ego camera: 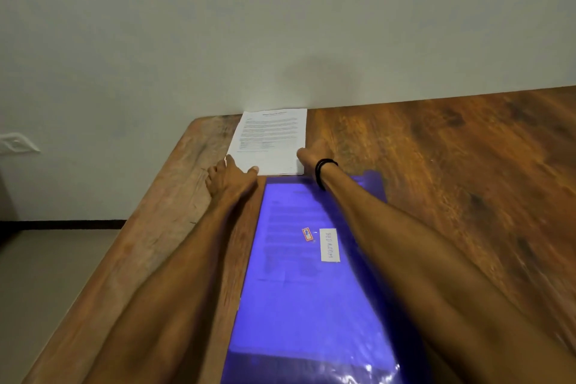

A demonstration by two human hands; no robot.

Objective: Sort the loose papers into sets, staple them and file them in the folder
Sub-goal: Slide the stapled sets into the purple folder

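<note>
Folder [311, 290] first: a translucent blue sleeve lying flat on the wooden tabletop [452, 165], nearest the viewer at six o'clock, with printed sheets faintly showing through it and two small labels stuck on its cover. Both forearms stretch over and beside it toward twelve o'clock. Just past the folder's far edge lies the white stack of papers [269, 137], its far end against the wall [280, 25]. The left hand [229, 179] rests at the stack's near-left corner, fingers spread fairly wide and flat, thumb tip on the sheet, holding nothing yet. The right hand [314, 153], with a black band at the wrist, touches the stack's right edge with fingers loosely curled; whether it pinches any sheets I cannot tell. No stapler is in view. The likely risk is that pulling the stack back by one corner fans or skews the sheets, or slides them onto the slick folder, so pages from different sets get mixed before stapling.
</note>
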